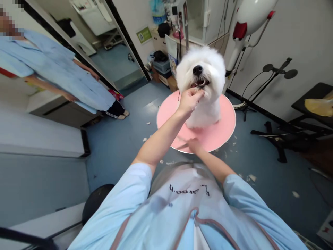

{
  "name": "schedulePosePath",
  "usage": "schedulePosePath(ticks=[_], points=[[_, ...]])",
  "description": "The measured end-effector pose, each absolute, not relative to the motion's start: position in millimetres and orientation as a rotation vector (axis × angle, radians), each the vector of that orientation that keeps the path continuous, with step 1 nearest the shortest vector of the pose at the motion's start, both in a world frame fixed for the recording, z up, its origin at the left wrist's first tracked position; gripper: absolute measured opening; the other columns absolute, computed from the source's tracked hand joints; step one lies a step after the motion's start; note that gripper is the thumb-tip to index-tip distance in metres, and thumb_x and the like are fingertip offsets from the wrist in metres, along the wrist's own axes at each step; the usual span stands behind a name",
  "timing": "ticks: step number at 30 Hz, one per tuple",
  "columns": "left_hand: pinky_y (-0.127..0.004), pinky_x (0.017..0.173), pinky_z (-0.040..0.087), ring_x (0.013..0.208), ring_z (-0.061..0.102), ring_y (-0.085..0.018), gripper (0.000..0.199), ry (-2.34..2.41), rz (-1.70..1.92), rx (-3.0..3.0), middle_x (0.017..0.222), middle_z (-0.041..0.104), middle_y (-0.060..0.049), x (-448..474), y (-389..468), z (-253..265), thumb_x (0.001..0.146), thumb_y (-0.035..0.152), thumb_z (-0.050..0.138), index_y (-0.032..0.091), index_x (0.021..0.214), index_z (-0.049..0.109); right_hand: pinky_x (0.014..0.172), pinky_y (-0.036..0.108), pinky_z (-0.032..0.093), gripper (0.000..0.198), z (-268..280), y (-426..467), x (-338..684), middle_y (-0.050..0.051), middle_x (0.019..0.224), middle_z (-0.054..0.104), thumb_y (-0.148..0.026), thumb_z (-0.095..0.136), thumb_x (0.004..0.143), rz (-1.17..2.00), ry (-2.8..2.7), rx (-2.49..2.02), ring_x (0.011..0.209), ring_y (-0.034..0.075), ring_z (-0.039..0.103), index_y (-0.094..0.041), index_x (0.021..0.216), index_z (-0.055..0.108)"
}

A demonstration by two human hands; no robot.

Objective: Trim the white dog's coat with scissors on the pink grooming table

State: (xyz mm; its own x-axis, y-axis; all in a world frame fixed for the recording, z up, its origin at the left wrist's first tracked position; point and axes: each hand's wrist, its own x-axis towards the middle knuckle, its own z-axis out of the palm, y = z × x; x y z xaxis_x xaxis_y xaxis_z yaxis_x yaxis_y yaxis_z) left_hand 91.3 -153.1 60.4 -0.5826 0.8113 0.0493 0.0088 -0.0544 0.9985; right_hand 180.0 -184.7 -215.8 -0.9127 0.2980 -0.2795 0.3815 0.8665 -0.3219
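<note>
A fluffy white dog (205, 107) sits on a round pink grooming table (166, 114), facing me with its mouth partly open. My left hand (191, 99) is closed at its chin, fingers pinched on the chin hair just below the lower jaw. Lower down, over the table's near edge, my right hand (194, 144) is closed around a pair of scissors (182, 146). The blades point left, spread apart and blurred by motion. They are away from the dog's coat.
At the left stands another person in a light blue smock (59, 69). A white dryer arm (241, 31) hangs behind the dog, with a black stand (270, 80) to its right. Tufts of white hair (252, 177) lie on the blue floor (125, 146).
</note>
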Motion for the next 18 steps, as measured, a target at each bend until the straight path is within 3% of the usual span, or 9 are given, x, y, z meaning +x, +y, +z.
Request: schedulePosePath(ticks=[2, 5, 8, 10, 14, 18], points=[[-0.020, 0.049, 0.022, 0.048, 0.030, -0.003, 0.039, 1.601, 1.683, 0.881, 0.049, 0.038, 0.005, 90, -155, 62, 0.086, 0.015, 0.066, 0.014, 0.055, 0.041, 0.079, 0.030, 0.041, 0.012, -218, -219, 176, 0.012, 0.092, 0.074, -0.023, 0.067, 0.082, -0.606, 2.800, 0.335, 0.088, 0.023, 0.066, -0.016, 0.087, 0.076], [-0.020, 0.049, 0.022, 0.047, 0.030, -0.003, 0.040, 1.597, 1.652, 0.891, 0.049, 0.038, 0.004, 88, -157, 64, 0.085, 0.013, 0.064, 0.014, 0.053, 0.041, 0.081, 0.031, 0.040, 0.020, -218, -243, 192, 0.012, 0.098, 0.073, -0.026, 0.060, 0.088, -0.597, 2.823, 0.278, 0.090, 0.023, 0.065, -0.016, 0.096, 0.075], [-0.021, 0.049, 0.022, 0.046, 0.032, -0.004, 0.038, 1.632, 1.611, 0.894, 0.049, 0.039, 0.004, 86, -157, 66, 0.084, 0.011, 0.062, 0.015, 0.052, 0.042, 0.088, 0.036, 0.037, 0.031, -200, -198, 232, 0.018, 0.103, 0.070, -0.020, 0.048, 0.093, -0.493, 2.892, 0.385, 0.093, 0.025, 0.062, -0.009, 0.109, 0.072], [-0.021, 0.047, 0.021, 0.045, 0.030, -0.005, 0.037, 1.658, 1.595, 0.888, 0.048, 0.038, 0.004, 84, -154, 64, 0.083, 0.012, 0.062, 0.015, 0.052, 0.043, 0.092, 0.038, 0.034, 0.031, -174, -142, 253, 0.017, 0.096, 0.070, -0.018, 0.046, 0.093, -0.335, 3.006, 0.325, 0.093, 0.025, 0.059, -0.012, 0.104, 0.074], [-0.020, 0.045, 0.020, 0.044, 0.030, -0.005, 0.034, 1.656, 1.636, 0.922, 0.046, 0.038, 0.004, 80, -146, 57, 0.080, 0.015, 0.063, 0.015, 0.052, 0.043, 0.096, 0.045, 0.027, 0.035, -124, -55, 260, 0.020, 0.100, 0.067, -0.012, 0.042, 0.093, 0.032, 3.202, 0.738, 0.094, 0.027, 0.054, -0.012, 0.101, 0.076], [-0.020, 0.042, 0.018, 0.040, 0.030, -0.004, 0.030, 1.683, 1.645, 0.953, 0.045, 0.040, 0.004, 77, -136, 59, 0.077, 0.019, 0.063, 0.016, 0.053, 0.046, 0.090, 0.042, 0.028, 0.029, -117, -57, 260, 0.016, 0.085, 0.067, -0.010, 0.048, 0.090, -0.074, 3.109, 0.390, 0.082, 0.023, 0.051, -0.012, 0.087, 0.077]])
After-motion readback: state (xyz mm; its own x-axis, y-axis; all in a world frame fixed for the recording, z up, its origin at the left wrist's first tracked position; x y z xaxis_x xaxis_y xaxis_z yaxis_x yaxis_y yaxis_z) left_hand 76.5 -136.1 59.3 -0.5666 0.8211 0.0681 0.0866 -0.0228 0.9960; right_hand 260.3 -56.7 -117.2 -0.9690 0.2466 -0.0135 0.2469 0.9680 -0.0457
